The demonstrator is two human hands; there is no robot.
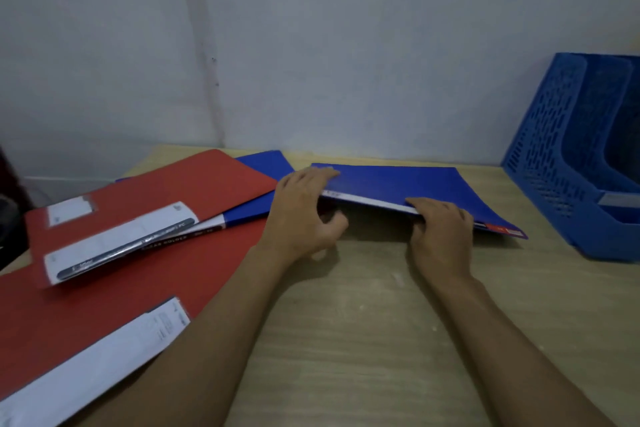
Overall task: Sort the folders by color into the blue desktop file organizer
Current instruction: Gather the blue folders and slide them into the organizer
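Note:
A blue folder [408, 185] is tilted up off the wooden desk, its near edge raised. My left hand [304, 215] grips its left near corner and my right hand [441, 236] pinches its near edge further right. To the left lies a pile: a red folder [194, 184] on top, a second blue folder [266, 163] under it, and another red folder [104, 305] nearest me. The blue desktop file organizer [557, 163] stands at the far right against the wall; its visible slots look empty.
The wooden desk [363, 322] stretches bare in front of me between my arms. A white wall [311, 45] rises right behind the desk. A dark object [10, 211] sits at the left edge of view.

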